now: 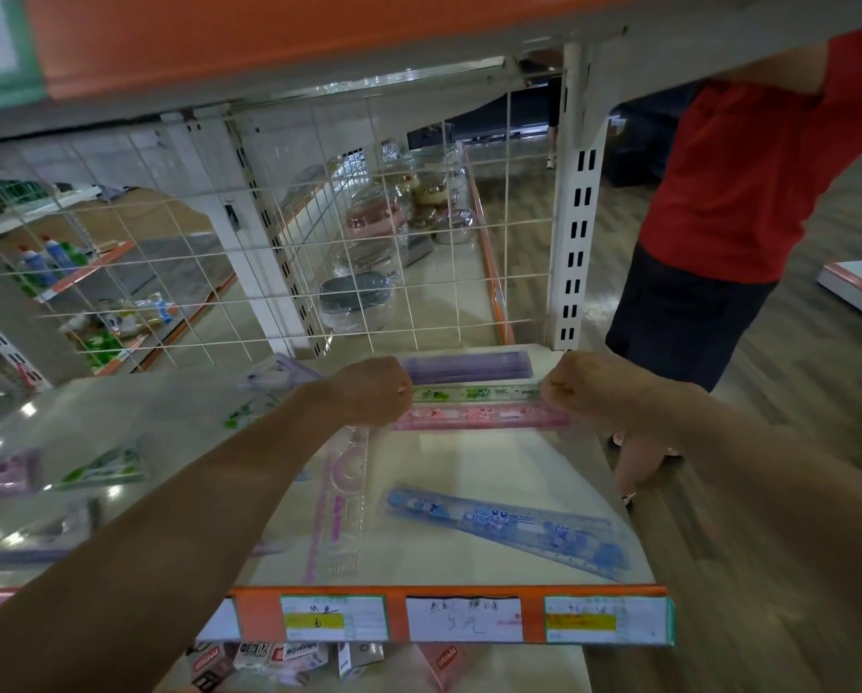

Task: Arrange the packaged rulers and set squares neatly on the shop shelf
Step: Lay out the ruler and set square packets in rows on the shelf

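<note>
My left hand (369, 390) and right hand (586, 387) were curled tight over the two ends of a pair of packaged plastic rulers (479, 417), one green-printed clear and one pink, at the back of the white shop shelf (469, 457). My fingertips were hidden. A blue printed ruler (509, 530) lay slanted nearer the front, and my left forearm covered part of a blurred pink set-square pack (341, 507).

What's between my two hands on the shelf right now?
In the head view, a green-printed clear packaged ruler and a pink packaged ruler beside it span from left hand to right hand.

Pink ruler (484, 417), green ruler (474, 393), blue, seemingly cartoon-printed ruler (509, 525).
</note>
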`<state>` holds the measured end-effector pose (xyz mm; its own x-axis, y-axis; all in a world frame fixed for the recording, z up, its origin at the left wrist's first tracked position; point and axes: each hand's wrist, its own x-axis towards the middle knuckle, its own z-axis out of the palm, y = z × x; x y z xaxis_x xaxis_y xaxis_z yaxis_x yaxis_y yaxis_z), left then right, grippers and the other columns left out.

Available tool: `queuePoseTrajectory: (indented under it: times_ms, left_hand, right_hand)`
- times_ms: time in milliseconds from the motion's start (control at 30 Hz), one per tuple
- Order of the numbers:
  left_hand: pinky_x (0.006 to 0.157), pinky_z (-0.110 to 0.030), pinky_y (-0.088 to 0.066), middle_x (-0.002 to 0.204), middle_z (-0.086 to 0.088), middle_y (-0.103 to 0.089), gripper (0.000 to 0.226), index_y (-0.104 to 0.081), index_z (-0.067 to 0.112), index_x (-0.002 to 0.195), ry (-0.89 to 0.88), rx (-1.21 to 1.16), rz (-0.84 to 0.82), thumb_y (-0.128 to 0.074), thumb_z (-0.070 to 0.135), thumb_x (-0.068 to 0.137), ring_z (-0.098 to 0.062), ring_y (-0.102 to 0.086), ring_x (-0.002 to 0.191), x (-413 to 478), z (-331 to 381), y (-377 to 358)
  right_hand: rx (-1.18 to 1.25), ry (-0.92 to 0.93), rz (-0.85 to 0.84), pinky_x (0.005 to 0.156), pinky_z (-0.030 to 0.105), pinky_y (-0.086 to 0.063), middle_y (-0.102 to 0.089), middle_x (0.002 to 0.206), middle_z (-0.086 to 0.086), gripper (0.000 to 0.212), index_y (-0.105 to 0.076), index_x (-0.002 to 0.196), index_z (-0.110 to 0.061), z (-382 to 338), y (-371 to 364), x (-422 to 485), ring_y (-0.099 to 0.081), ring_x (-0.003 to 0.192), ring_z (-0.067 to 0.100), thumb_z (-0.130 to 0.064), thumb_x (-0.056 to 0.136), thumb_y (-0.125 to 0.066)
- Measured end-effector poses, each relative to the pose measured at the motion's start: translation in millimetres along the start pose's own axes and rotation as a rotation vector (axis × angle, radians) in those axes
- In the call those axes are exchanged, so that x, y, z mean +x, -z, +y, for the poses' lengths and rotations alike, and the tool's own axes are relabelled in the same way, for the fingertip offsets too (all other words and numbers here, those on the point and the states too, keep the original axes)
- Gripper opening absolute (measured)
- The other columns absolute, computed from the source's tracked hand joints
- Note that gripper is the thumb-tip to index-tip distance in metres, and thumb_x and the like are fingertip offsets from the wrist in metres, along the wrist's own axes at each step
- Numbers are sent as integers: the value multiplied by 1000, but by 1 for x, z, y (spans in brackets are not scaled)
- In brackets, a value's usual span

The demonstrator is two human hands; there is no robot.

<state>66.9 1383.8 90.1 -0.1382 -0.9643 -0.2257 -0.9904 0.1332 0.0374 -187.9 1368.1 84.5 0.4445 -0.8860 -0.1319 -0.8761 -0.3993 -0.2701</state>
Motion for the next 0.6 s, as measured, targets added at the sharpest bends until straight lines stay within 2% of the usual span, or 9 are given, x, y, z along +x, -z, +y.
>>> queuePoseTrajectory:
  times_ms: [33,100,133,167,233,333,433,500,600]
  left_hand:
    - [77,-27,-41,106,-15,-59,29,-64,4,89,-18,-17,43,-38,17,95,-26,-58,93,-3,0,1]
    - [80,-26,-41,111,-11,-59,26,-67,9,102,-68,-57,145,-44,19,94,-21,-54,92,-11,2,2]
    - [83,-26,-40,114,-8,-59,26,-66,11,109,-87,-84,173,-47,21,94,-18,-53,95,-17,5,2]
    - [86,-25,-40,117,-5,-58,27,-64,13,115,-109,-115,181,-49,23,94,-16,-52,98,-24,10,1]
    - [85,-19,-39,119,0,-57,30,-62,17,120,-188,-162,140,-55,27,93,-10,-51,98,-40,19,-3]
    - [89,-21,-40,122,4,-53,42,-56,21,126,-297,-132,-61,-63,36,87,-7,-49,103,-61,33,-9]
    - [96,-27,-41,125,1,-49,53,-50,19,130,-321,-95,-149,-66,37,84,-13,-47,111,-69,47,-13]
    - [97,-30,-42,124,2,-48,55,-47,21,131,-299,-102,-154,-67,37,83,-13,-46,111,-72,54,-12]
    - [97,-31,-41,122,3,-47,54,-48,21,130,-258,-69,-171,-67,39,82,-14,-45,111,-75,59,-13]
  right_hand:
    - [2,15,17,54,20,-33,-50,75,4,35,-50,64,-17,0,2,-2,-48,67,17,-21,97,-39]
    - [-9,42,86,70,23,-43,-57,102,3,23,-66,94,-21,-1,5,-7,-56,91,19,-25,97,-43]
    - [-25,63,112,78,25,-45,-57,112,1,25,-66,109,-22,-3,7,-11,-56,100,18,-27,97,-45]
    - [-35,92,116,83,26,-45,-57,115,0,27,-64,116,-21,-6,8,-16,-55,103,16,-29,97,-47]
    - [-24,152,86,85,25,-45,-58,115,-3,27,-65,116,-22,-15,7,-28,-56,101,13,-31,96,-49]
    - [-21,206,-22,81,22,-46,-62,111,-9,25,-68,106,-25,-28,0,-48,-56,94,8,-37,94,-49]
    - [-93,195,-183,64,18,-37,-52,99,-16,25,-58,96,-35,-40,-13,-61,-49,85,4,-56,87,-48]
    - [-239,221,-222,55,20,-29,-45,97,-12,36,-55,106,-34,-44,-20,-62,-47,87,8,-62,83,-50]
    - [-245,191,-156,64,22,-38,-52,109,-9,44,-55,120,-32,-38,-20,-65,-50,94,11,-59,85,-52]
